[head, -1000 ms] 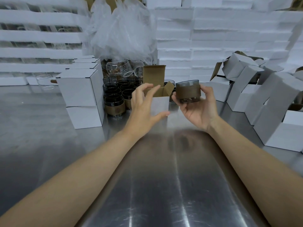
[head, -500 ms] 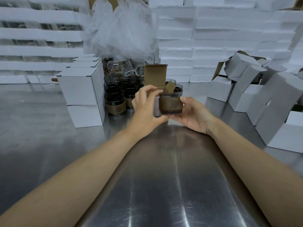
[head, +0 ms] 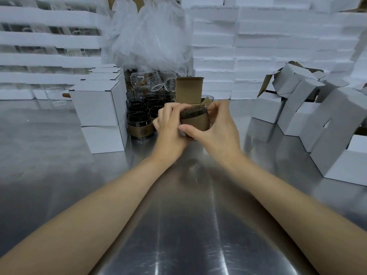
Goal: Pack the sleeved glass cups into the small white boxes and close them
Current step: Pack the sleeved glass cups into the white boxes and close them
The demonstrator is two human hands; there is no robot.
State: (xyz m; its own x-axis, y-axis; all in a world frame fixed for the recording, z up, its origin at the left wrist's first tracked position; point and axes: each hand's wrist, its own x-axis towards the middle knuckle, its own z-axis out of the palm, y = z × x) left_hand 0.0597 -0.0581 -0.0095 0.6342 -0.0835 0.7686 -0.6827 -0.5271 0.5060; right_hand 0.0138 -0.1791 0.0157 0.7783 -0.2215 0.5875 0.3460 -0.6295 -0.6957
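Right hand (head: 216,132) is pinching 1 tilted sleeved cup (head: 195,121); left hand (head: 170,128) is gripping the open box (head: 189,90). Entering askew, the cup is risking snagging a side flap (head: 207,101).

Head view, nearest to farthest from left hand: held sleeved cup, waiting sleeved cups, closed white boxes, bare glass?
1. Held sleeved cup, touching left hand.
2. Waiting sleeved cups, just left.
3. Closed white boxes, farther left.
4. Bare glass, far left.

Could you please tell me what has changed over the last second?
The right hand carried the sleeved cup leftward from beside the open box to its mouth, tilting it. The left hand still holds that box. The closed boxes and the other cups stayed put.
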